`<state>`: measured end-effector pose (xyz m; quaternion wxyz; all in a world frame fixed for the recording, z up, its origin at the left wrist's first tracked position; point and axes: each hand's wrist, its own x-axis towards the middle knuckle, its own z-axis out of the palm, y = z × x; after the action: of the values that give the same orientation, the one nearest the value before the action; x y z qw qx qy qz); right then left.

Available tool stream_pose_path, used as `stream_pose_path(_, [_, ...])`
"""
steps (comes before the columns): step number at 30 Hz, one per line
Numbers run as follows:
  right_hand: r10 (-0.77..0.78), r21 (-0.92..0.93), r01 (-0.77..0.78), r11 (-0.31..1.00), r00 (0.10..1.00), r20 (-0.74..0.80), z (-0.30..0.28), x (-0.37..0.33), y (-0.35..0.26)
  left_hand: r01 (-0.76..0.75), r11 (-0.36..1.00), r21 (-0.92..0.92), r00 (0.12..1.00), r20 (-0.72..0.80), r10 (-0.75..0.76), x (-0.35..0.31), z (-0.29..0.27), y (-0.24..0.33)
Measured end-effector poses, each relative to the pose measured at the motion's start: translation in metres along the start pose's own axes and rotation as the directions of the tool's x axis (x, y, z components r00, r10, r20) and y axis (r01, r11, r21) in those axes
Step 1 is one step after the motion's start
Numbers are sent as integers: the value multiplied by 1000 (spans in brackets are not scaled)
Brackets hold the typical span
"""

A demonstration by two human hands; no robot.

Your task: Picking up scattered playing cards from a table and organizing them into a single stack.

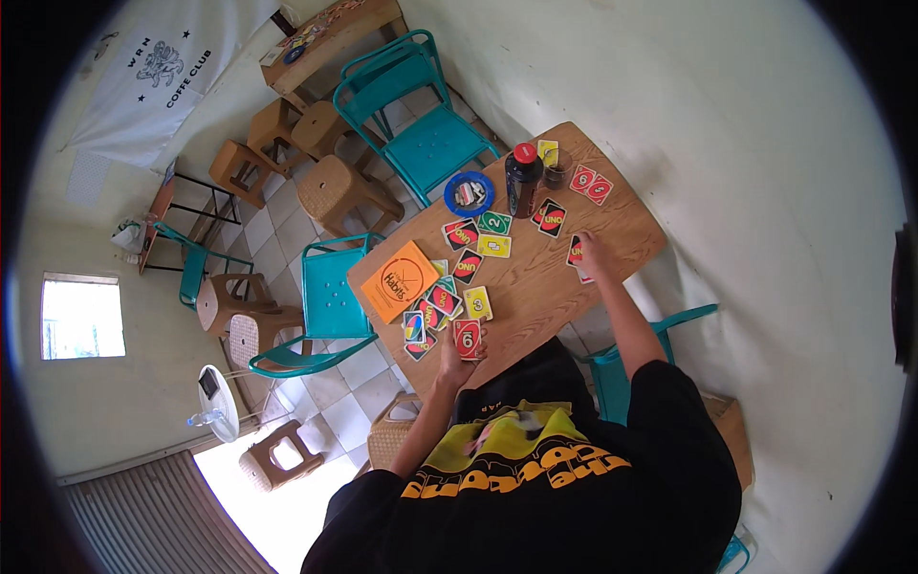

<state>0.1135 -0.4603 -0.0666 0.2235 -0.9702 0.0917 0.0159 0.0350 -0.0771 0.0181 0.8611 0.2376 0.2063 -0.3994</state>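
Note:
My left hand (455,362) is at the near edge of the wooden table, its fingers wrapped round a stack of playing cards with a red card (468,337) face up on top. Farther right, my right hand (595,256) has its fingers closed at the edge of a black-and-red-backed playing card (575,251). A pale edge of another card shows just below it. Between my hands a yellow card (477,303) lies face up. Loose cards are spread over the table's middle and left, including a green card (494,223) and two red cards (592,185) at the far right.
On the wooden table (535,297) are an orange book (400,280), a blue ashtray (469,194), a dark bottle with a red cap (523,180) and a clear glass (557,170). Teal chairs (335,294) and brown stools (346,194) stand around. A white wall (765,239) is at right.

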Motion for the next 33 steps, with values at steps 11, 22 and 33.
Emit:
stream_pose_path(11, [155, -246, -150, 958, 988, 1, -13, 14, -6, -131, 991, 33, 986, -103, 134, -8, 0, 9])
stream_pose_path(22, [-582, 356, 603, 714, 794, -177, -77, -95, -217, -161, 984, -74, 986, 18, 163, -1, 8, 11])
stream_pose_path(33, [-636, 245, 623, 743, 771, -31, -57, -155, -261, -99, 995, 33, 995, 4, 99, -9, 27, 8])
